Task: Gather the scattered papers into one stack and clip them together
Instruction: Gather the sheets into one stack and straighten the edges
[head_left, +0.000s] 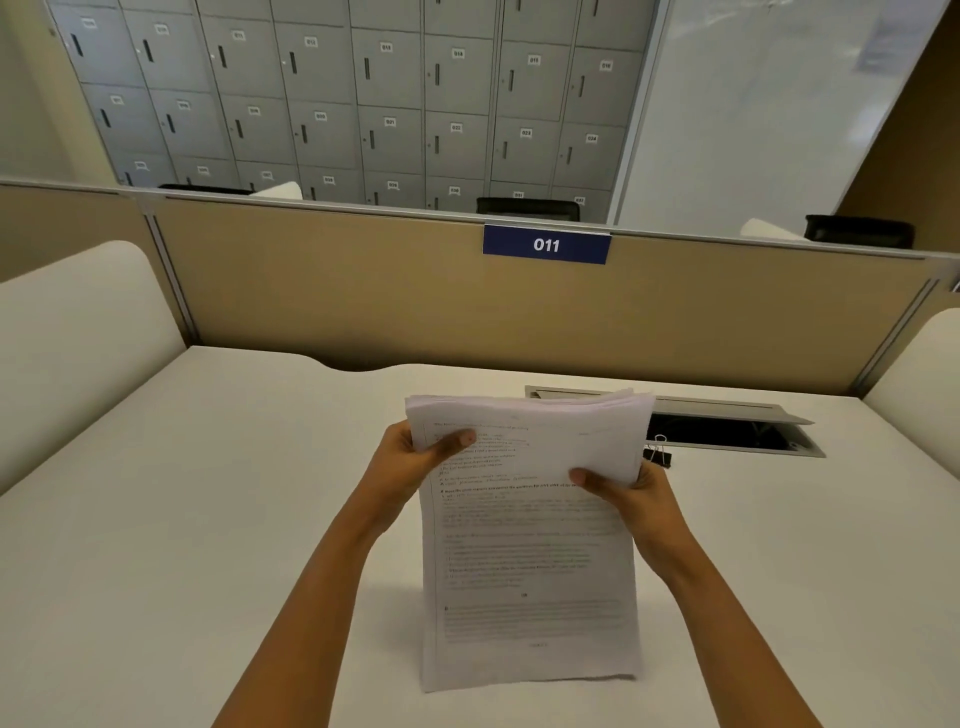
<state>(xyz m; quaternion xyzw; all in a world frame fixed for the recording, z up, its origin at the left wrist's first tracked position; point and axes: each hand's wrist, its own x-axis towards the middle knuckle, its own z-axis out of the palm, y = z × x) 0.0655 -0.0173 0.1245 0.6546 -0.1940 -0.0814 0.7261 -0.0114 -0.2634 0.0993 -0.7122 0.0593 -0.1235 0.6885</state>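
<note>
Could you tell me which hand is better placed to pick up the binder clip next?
The right hand. The small black metal binder clip lies on the white desk just beyond it, while the left hand grips the white printed paper stack on the far side.

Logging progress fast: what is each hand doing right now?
Left hand: closed on the left edge of the paper stack.
Right hand: closed on the stack's right edge.

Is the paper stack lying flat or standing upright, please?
Upright: both hands hold the paper stack on its bottom edge on the desk.
</note>
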